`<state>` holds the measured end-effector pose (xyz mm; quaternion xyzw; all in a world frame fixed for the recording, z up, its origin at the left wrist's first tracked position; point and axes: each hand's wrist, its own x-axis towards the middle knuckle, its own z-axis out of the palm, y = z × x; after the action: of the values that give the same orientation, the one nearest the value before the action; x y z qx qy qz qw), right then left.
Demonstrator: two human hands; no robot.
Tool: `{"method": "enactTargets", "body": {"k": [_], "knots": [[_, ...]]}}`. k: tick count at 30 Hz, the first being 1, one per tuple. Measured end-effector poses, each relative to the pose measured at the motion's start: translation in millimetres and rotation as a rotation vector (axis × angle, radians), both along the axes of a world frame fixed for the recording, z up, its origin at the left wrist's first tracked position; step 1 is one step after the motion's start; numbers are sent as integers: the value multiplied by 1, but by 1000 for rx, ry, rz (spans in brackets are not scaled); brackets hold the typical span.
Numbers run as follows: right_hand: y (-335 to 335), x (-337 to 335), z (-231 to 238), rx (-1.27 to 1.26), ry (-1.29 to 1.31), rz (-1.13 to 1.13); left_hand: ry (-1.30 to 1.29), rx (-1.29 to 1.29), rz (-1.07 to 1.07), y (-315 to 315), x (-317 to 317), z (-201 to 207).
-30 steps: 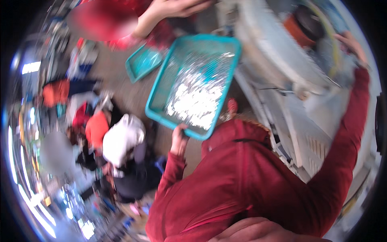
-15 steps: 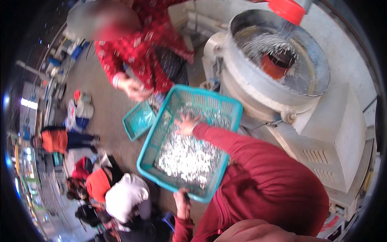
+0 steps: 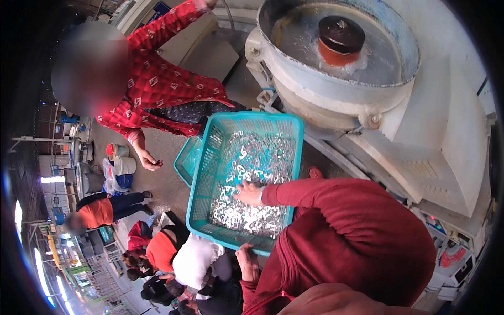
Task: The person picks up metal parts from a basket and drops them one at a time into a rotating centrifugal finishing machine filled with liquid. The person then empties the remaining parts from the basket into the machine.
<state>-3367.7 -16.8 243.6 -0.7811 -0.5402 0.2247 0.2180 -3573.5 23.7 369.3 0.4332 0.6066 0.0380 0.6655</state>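
Note:
A turquoise plastic basket (image 3: 297, 157) is in front of me, tilted in the view. Small shiny hook-shaped metal pieces (image 3: 247, 216) lie spread across its bottom, thickest toward the near end. My right hand (image 3: 248, 192) rests among them, fingers spread and pointing left, and nothing shows gripped in it. At the basket's near rim, my left hand (image 3: 247, 261) is closed on the edge, with its fingertips partly hidden. Maroon sleeves cover both my arms.
A round pale machine bowl (image 3: 336, 100) with a dark-capped orange column (image 3: 341, 42) stands beyond the basket. A co-worker in a red patterned top (image 3: 173, 79) is at the left. A smaller turquoise tray (image 3: 182, 163) sits behind the basket. Several people (image 3: 194, 262) crouch at lower left.
My right hand has moved toward the basket's near end, through the pieces. The red object and the pieces pouring over the bowl no longer show. The co-worker has shifted left, one arm now raised.

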Motion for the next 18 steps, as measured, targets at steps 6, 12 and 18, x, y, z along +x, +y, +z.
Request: {"method": "enactTargets", "body": {"k": [6,12,18], "knots": [[-49,64,9,310,582,-308,-33,266,-185,-56,-1,2],[-56,91,34,171,1143,-450,-99,76,-80,-45,-5,-13],[-38,88,52,10,1248,-316,-163,271,-262,-44,-24,6]]}}
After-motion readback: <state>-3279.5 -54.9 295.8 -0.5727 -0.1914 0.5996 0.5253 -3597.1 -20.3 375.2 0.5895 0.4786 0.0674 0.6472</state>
